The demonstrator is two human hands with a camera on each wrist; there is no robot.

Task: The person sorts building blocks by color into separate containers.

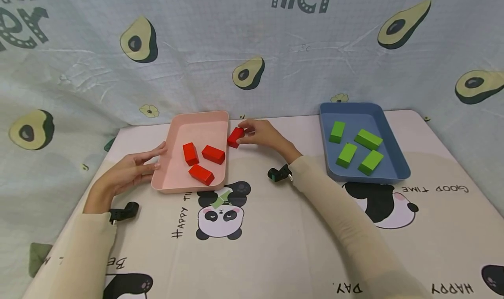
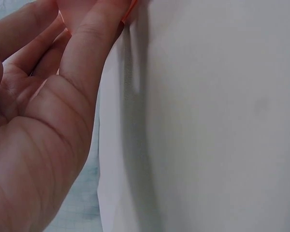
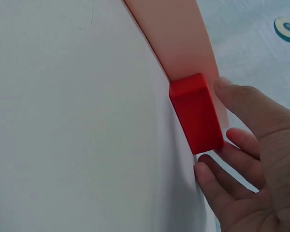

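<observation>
Beside the right wall of the pink tray (image 1: 169, 183), my right hand (image 1: 261, 133) has its thumb and fingers curled about a red block (image 1: 236, 137). In the right wrist view the thumb lies along one edge of this block (image 3: 195, 113), and a fingertip meets its far corner. My left hand (image 1: 131, 170) touches the tray's left rim with fairly straight fingers; in the left wrist view the hand (image 2: 43, 111) hides much of that contact. Inside the pink tray lie three red blocks: one upright-looking block (image 1: 190, 154), one to its right (image 1: 213, 154) and one nearest (image 1: 201, 175).
A blue tray (image 1: 330, 174) at the right holds several green blocks (image 1: 346, 154). The table (image 1: 275, 238) has a printed cloth with pandas and lettering. A curtain with avocado prints (image 1: 189, 71) hangs behind it. Small black wrist cameras (image 1: 278, 173) sit beside both wrists.
</observation>
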